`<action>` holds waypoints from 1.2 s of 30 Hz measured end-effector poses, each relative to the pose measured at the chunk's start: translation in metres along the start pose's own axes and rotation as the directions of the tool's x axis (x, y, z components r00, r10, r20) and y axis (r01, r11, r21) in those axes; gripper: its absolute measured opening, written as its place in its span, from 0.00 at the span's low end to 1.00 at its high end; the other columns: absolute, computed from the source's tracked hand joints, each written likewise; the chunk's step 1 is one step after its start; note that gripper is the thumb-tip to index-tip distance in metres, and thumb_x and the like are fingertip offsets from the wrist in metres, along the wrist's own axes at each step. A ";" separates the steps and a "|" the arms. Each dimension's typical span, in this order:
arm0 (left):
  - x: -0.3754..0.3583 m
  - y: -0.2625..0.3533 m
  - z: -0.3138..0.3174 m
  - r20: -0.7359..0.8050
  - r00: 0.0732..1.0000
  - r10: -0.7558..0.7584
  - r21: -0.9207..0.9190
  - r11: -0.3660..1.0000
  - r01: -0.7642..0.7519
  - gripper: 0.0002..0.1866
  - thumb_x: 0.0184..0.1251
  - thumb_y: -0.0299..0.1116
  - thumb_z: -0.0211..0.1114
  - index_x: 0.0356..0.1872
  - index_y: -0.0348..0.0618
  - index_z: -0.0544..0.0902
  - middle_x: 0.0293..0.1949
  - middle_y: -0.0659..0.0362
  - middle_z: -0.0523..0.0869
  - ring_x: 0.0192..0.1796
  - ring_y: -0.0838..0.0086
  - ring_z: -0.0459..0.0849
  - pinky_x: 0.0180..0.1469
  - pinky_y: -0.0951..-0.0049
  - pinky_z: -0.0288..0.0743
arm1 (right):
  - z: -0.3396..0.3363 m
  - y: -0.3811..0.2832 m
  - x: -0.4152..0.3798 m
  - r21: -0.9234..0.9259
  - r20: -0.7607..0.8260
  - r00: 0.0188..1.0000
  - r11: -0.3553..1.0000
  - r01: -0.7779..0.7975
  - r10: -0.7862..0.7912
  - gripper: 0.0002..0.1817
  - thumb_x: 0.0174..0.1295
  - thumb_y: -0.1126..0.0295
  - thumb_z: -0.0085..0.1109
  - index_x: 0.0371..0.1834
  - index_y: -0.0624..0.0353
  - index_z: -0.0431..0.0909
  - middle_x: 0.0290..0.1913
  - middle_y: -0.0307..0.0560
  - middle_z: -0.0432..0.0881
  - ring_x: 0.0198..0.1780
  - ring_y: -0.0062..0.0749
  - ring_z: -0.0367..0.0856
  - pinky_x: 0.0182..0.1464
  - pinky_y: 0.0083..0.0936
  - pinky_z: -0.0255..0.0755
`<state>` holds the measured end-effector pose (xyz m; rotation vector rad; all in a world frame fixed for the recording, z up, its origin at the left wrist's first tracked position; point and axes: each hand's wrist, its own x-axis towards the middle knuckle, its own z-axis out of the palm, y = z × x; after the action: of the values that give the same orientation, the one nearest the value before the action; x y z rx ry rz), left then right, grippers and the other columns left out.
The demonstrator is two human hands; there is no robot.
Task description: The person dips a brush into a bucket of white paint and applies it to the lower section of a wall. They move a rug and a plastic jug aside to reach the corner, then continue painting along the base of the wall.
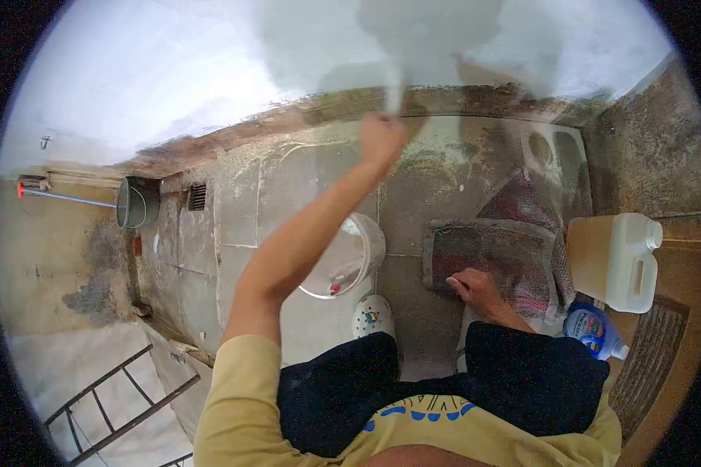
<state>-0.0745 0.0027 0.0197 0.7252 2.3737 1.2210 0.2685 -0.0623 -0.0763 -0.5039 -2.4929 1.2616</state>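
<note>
My left hand (pixel 383 138) reaches forward to the foot of the white-painted wall (pixel 202 86). Its fingers are closed around a pale, blurred, stick-like tool (pixel 395 87) that points up at the wall; motion hides its exact kind. My right hand (pixel 480 293) hangs by my right knee, loosely bent, thumb apart from the fingers, holding nothing I can see. Below it lies a dark reddish woven sack (pixel 491 253) with pale edges. A white bucket (pixel 374 243) stands under my left forearm, with pale contents and a small red thing inside.
On the right stand a whitish jug (pixel 611 261) and a blue bottle (pixel 592 331) beside a brown ridged mat (pixel 656 362). At the far left are a dark bucket (pixel 139 202), a blue pole with a red end (pixel 70 196), a floor drain (pixel 198 197) and a ladder (pixel 109 412).
</note>
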 end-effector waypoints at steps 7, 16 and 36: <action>0.020 0.025 -0.045 0.305 0.943 0.133 -0.005 0.990 -0.138 0.16 0.57 0.40 0.61 0.34 0.35 0.85 0.21 0.54 0.82 0.25 0.72 0.79 0.31 0.68 0.73 | 0.008 -0.013 0.008 0.012 -0.052 0.998 1.000 -0.024 0.025 0.09 0.59 0.67 0.61 0.31 0.63 0.81 0.28 0.51 0.81 0.29 0.42 0.79 0.31 0.34 0.72; 0.082 -0.119 -0.333 -0.335 0.853 -0.399 -0.268 0.909 0.320 0.11 0.62 0.36 0.55 0.35 0.41 0.81 0.22 0.63 0.75 0.19 0.79 0.66 0.19 0.77 0.60 | -0.030 -0.010 0.000 -0.105 -0.012 0.986 0.981 -0.165 0.164 0.08 0.60 0.68 0.60 0.30 0.63 0.81 0.27 0.51 0.80 0.28 0.43 0.78 0.31 0.34 0.71; 0.118 -0.141 -0.376 -0.516 0.741 -0.430 -0.270 0.902 0.336 0.15 0.63 0.44 0.61 0.36 0.41 0.81 0.17 0.63 0.75 0.16 0.79 0.69 0.14 0.72 0.59 | -0.039 0.003 -0.054 -0.201 -0.167 0.917 0.898 -0.392 0.363 0.14 0.62 0.64 0.57 0.28 0.65 0.80 0.24 0.54 0.77 0.24 0.42 0.76 0.28 0.34 0.66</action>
<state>-0.4095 -0.2355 0.1006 -0.2379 2.6356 1.5611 0.3334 -0.0566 -0.0626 -1.1393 -2.5230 1.0211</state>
